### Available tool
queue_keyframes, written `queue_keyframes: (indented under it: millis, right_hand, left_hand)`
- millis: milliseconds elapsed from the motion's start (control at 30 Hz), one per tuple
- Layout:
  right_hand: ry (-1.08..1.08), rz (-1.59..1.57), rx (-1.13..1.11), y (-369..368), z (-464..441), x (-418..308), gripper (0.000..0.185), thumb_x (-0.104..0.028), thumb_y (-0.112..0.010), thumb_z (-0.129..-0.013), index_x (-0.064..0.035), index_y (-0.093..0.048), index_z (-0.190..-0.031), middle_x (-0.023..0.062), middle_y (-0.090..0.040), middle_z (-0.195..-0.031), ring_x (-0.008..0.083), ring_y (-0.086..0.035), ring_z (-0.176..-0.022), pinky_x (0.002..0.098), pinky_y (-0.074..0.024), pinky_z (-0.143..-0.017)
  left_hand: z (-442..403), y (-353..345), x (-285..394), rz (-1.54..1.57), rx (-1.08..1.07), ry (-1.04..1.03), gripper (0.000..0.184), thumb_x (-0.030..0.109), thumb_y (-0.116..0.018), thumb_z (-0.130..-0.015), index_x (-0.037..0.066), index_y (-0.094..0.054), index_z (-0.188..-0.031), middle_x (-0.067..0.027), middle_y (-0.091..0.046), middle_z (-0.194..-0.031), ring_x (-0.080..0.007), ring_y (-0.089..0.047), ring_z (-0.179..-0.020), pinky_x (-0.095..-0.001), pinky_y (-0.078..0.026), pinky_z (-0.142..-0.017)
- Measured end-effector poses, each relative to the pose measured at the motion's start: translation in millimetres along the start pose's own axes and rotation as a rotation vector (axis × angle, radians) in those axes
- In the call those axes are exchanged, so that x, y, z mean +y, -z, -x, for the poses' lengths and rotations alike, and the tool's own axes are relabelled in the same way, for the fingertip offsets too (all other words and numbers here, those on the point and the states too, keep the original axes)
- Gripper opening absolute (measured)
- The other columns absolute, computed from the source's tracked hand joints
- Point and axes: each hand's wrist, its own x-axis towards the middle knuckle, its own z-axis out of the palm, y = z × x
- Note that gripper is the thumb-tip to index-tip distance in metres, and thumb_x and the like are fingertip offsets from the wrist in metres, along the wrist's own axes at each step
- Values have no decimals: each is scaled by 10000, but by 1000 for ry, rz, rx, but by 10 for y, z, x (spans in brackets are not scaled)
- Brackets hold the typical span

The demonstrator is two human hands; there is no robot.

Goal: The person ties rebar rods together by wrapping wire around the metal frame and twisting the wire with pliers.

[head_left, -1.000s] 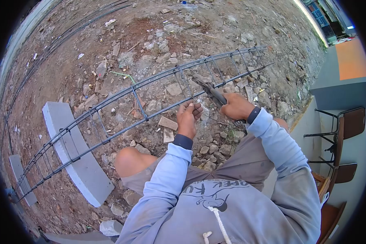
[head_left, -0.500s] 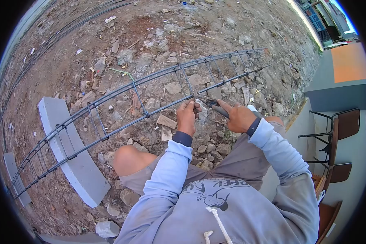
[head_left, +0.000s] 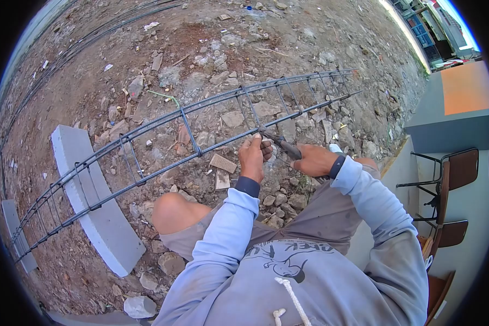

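Note:
A long rebar cage [head_left: 223, 145], made of steel bars with square stirrups, runs slantwise in front of me. My right hand [head_left: 315, 161] is closed around the handles of dark pincers [head_left: 283, 145]. Their jaws meet the near bar at a stirrup joint. Just left of the jaws, my left hand [head_left: 254, 157] is pinched against the underside of the same bar; what its fingertips hold is too small to make out. A thin wire shows faintly between the hands. One stirrup [head_left: 186, 127] to the left stands at an angle to the bars.
A pale grey block [head_left: 95, 201] lies under the cage at left, with another slab [head_left: 17, 228] farther left. Brick pieces [head_left: 223, 163] and stones cover the ground. Long loose bars [head_left: 87, 41] lie at upper left; chairs [head_left: 462, 168] stand at right.
My right hand has turned and dropped slightly left and down, tilting the pincers' handles downward. My left hand stays at the joint, its fingers slightly shifted.

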Motion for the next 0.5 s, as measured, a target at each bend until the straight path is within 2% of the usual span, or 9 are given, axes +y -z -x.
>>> queue_keyframes:
  millis: [33, 133, 233, 267, 333, 367, 400, 433, 500]
  right_hand:
    - [52, -141, -37, -20, -25, 40, 434, -348, -558, -849, 51, -536, -1021, 190, -653, -784, 294, -664, -731, 397, -512, -655]
    - [-99, -670, -191, -89, 47, 43, 482, -434, -508, -908, 44, -574, -928, 141, -654, -763, 231, -647, -604, 326, -495, -530]
    - [8, -987, -316, -253, 20, 252, 503, -465, -476, -928, 25, -589, -931, 123, -662, -744, 191, -642, -576, 262, -459, -444]
    - [17, -1035, -353, -271, 6, 317, 506, -469, -481, -925, 21, -596, -980, 135, -668, -755, 186, -649, -586, 241, -432, -402]
    - [16, -963, -388, -212, 0, 376, 488, -466, -470, -931, 8, -581, -969, 127, -665, -749, 192, -652, -592, 245, -442, -416]
    - [10, -923, -404, -169, -9, 402, 479, -464, -464, -934, 1, -573, -963, 123, -663, -747, 195, -654, -595, 247, -446, -423]
    - [-19, -808, -399, -112, -26, 387, 585, -550, -548, -856, 19, -571, -989, 142, -659, -734, 223, -667, -616, 274, -487, -477]
    - [-9, -548, -249, -79, 6, 349, 631, -570, -579, -818, 33, -570, -1006, 154, -660, -749, 242, -668, -646, 305, -497, -508]
    - [16, -21, 40, -51, 80, 160, 736, -610, -642, -742, 59, -568, -1040, 177, -662, -779, 280, -672, -704, 368, -517, -571]
  left_hand:
    - [19, -16, 4, -4, 5, 14, 251, 306, -543, -919, 66, -557, -990, -55, -632, -833, -127, -596, -682, -258, -455, -586]
    - [29, -63, -74, -6, -38, 32, 336, 386, -573, -892, 66, -557, -993, -71, -627, -859, -157, -609, -731, -306, -481, -646]
    - [-56, -130, -136, 277, -344, 46, 364, 388, -577, -883, 44, -554, -1000, -78, -622, -863, -197, -618, -775, -361, -500, -717]
    - [-65, -182, -151, 345, -384, 90, 353, 377, -568, -886, 43, -559, -998, -77, -623, -878, -202, -614, -787, -377, -502, -743]
    - [-15, -307, -145, 487, -463, 190, 331, 356, -552, -892, 42, -568, -993, -76, -626, -909, -211, -607, -811, -409, -506, -794]
    - [-33, -315, -168, 521, -450, 205, 321, 340, -557, -890, 35, -561, -991, -79, -623, -877, -227, -612, -792, -411, -511, -774]
    - [-83, -331, -207, 558, -440, 217, 312, 323, -563, -887, 28, -555, -989, -82, -620, -845, -242, -618, -773, -414, -517, -754]
    - [-138, -348, -253, 597, -431, 226, 304, 307, -568, -884, 22, -549, -987, -85, -618, -814, -258, -624, -754, -416, -523, -734]
    - [-228, -389, -334, 591, -378, 167, 222, 280, -563, -886, 60, -541, -873, -72, -592, -711, -252, -613, -689, -422, -523, -697]
